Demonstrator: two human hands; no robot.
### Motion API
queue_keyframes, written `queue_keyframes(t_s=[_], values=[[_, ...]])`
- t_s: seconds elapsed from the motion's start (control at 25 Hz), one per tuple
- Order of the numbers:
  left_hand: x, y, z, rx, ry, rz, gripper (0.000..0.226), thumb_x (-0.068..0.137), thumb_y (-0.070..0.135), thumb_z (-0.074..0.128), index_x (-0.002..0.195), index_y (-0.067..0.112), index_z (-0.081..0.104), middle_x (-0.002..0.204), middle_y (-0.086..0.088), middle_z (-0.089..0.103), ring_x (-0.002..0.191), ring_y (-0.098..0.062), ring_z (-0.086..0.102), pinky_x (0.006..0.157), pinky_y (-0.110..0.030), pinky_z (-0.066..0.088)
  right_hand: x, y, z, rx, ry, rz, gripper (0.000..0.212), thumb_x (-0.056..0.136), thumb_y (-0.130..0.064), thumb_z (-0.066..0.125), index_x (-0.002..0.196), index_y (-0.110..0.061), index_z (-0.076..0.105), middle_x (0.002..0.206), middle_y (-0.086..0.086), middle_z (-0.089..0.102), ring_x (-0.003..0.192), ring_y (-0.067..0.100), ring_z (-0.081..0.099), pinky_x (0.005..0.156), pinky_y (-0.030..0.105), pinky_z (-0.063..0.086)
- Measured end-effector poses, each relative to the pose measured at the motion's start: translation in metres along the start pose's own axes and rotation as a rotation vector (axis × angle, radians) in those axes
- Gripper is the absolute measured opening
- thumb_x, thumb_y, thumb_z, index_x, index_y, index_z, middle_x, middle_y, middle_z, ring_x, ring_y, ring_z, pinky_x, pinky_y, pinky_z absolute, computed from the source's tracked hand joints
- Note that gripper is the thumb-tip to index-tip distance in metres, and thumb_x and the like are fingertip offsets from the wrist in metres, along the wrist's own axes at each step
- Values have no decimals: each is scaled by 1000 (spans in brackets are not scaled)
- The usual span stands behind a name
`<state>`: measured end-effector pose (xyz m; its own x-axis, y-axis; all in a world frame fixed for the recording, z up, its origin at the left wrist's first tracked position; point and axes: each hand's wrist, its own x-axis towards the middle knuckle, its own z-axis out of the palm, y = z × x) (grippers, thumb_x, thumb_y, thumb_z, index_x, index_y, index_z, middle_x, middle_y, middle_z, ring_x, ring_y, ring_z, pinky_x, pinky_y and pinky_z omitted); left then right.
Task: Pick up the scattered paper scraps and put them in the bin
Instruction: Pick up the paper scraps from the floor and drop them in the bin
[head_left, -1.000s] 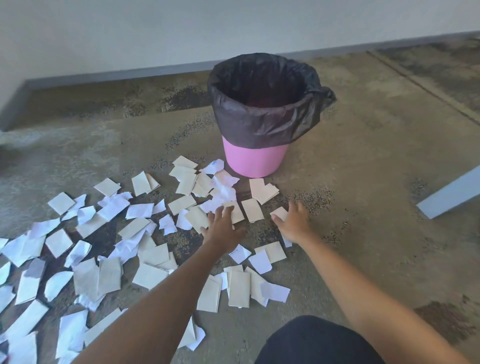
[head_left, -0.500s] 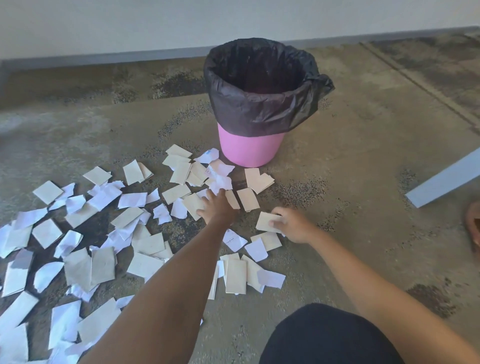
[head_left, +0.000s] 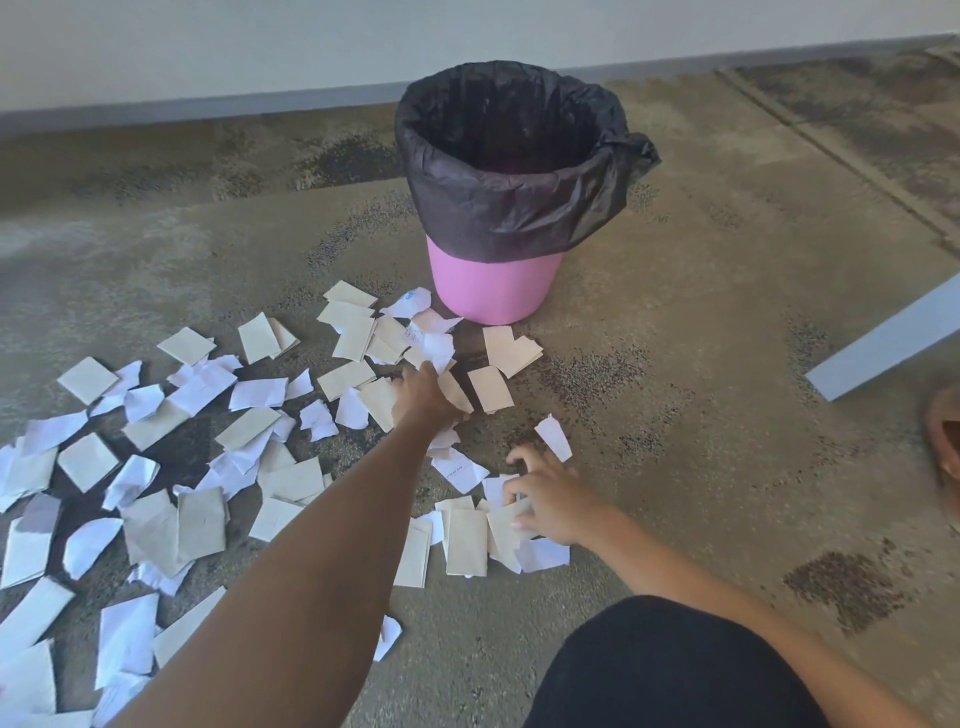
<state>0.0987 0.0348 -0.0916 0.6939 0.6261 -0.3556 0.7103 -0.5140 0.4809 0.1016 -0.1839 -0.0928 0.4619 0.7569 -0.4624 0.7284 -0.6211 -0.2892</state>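
Note:
A pink bin (head_left: 493, 286) with a black liner stands upright on the concrete floor, its mouth open. Several beige and white paper scraps (head_left: 197, 519) lie scattered in front of it and to the left. My left hand (head_left: 426, 397) reaches forward just short of the bin, fingers curled down onto beige scraps. My right hand (head_left: 545, 499) is nearer to me, clawed over a small pile of scraps (head_left: 465, 540) with a beige piece pinched under its fingers. One white scrap (head_left: 553, 436) lies alone just beyond that hand.
A grey flat board (head_left: 883, 343) lies on the floor at the right. A brown shape (head_left: 945, 441) shows at the right edge. My black-clad knee (head_left: 675, 670) fills the bottom. The wall's grey skirting (head_left: 208, 101) runs behind the bin.
My left hand has slid forward toward the bin and curled onto scraps. My right hand lifted a beige scrap, then drew back toward me to the nearer pile.

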Motion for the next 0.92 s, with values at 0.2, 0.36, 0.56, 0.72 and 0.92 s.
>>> queue_keyframes(t_s=[0.2,0.36,0.56,0.72,0.92], values=[[-7,-7,-1,-27,24,125,27,83,13,71,85,11,44,97,-15,63,91,-36,60,73,-43,51,-4,1,2,72,40,18,21,88,-31,69,106,-25,59,125,-3,41,117,20,40,99,41,32],[-14,-6,2,-111,66,124,26,84,4,66,92,8,41,92,-15,61,83,-34,57,63,-40,44,-4,2,3,209,63,19,33,86,-25,70,105,-27,44,114,-5,50,109,22,44,96,40,35],[-26,-17,-7,-395,134,73,32,81,2,68,104,8,47,78,-4,59,76,-27,56,62,-34,45,-9,12,-6,549,67,94,41,89,-19,70,121,-23,45,115,0,57,100,18,57,82,36,50],[-39,-46,-20,-543,154,-66,6,82,13,72,87,13,70,82,-2,67,76,-23,61,63,-29,48,-8,21,-27,651,49,174,28,91,-33,68,115,-19,64,111,2,69,99,23,65,79,35,51],[-53,-65,-31,-723,177,-215,32,80,10,77,56,16,56,64,-2,57,59,-19,53,33,-15,37,-4,-24,-28,224,-252,-183,18,93,-35,66,109,-28,64,127,-7,51,122,17,45,90,23,36]])
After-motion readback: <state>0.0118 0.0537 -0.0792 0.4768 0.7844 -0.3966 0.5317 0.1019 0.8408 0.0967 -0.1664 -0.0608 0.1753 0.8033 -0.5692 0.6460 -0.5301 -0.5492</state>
